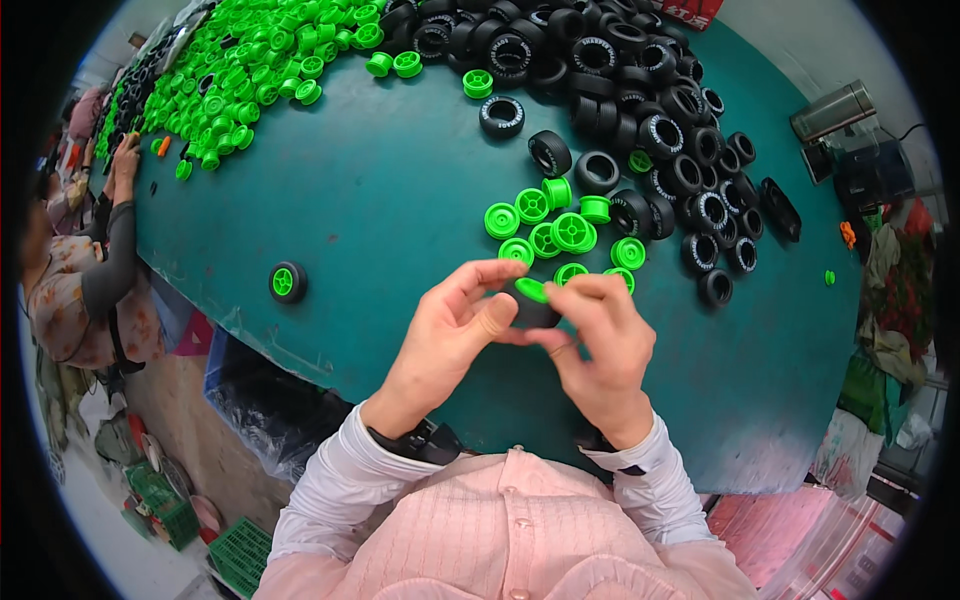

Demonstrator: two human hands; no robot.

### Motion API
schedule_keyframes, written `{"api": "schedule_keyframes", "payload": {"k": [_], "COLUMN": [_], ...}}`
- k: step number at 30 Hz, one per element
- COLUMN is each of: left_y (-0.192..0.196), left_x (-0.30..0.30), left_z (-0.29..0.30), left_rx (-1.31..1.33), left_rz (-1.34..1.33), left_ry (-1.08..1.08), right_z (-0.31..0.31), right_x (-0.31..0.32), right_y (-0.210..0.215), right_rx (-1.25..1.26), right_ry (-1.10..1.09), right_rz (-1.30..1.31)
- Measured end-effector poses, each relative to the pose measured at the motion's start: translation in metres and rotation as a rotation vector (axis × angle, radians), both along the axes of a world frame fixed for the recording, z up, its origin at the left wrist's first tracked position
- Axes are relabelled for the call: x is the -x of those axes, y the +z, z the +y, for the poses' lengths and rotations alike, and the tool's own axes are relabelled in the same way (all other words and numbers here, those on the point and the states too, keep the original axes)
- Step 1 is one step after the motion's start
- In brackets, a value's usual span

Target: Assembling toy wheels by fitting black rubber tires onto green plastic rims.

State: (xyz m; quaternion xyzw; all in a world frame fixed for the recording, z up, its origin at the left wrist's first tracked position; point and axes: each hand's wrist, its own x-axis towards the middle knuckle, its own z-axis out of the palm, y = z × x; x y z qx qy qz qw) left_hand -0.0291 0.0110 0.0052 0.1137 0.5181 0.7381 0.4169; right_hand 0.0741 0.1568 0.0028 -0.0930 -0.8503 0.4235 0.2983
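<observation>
Close to my body, above the green table (380, 200), I have a small black toy tire (536, 314) between both hands. My left hand (440, 335) curls round its left side, thumb in front. A green wheel rim (531, 290) sits tilted at the tire's upper opening, and the fingers of my right hand (608, 335) pinch its edge; they are slightly blurred. How deep the rim sits inside the tire is hidden. Just beyond my hands lies a cluster of loose green rims (572, 232). A tire fitted with a green rim (287, 283) lies apart at the left.
A heap of black tires (610, 90) spreads over the far right, and a heap of green rims (260, 70) over the far left. A metal flask (833, 110) stands at the right edge. Another person's arm (118, 230) reaches onto the table at left. A plastic-lined bin (265, 400) sits below.
</observation>
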Motion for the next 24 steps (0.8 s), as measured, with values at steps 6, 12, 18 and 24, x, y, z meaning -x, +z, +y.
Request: {"api": "schedule_keyframes", "payload": {"k": [6,12,18,24], "left_y": [0.000,0.000,-0.003,-0.004], "left_x": [0.001,-0.014,-0.012,-0.003], "left_z": [-0.004,-0.001,0.002,-0.004], "left_rx": [-0.170,-0.111,-0.075,-0.091], "left_rz": [0.084,0.044,-0.038,-0.179], "left_ry": [-0.006,-0.013,0.037,0.106], "right_z": [0.007,-0.002,-0.011,-0.011], "right_x": [-0.007,-0.009,-0.002,-0.009], "right_y": [0.007,0.005,0.010,0.009], "right_rx": [0.682,0.767,0.233,0.331], "right_ry": [-0.006,0.042,-0.094,-0.007], "right_rz": [-0.254,-0.255,-0.296,-0.276]}}
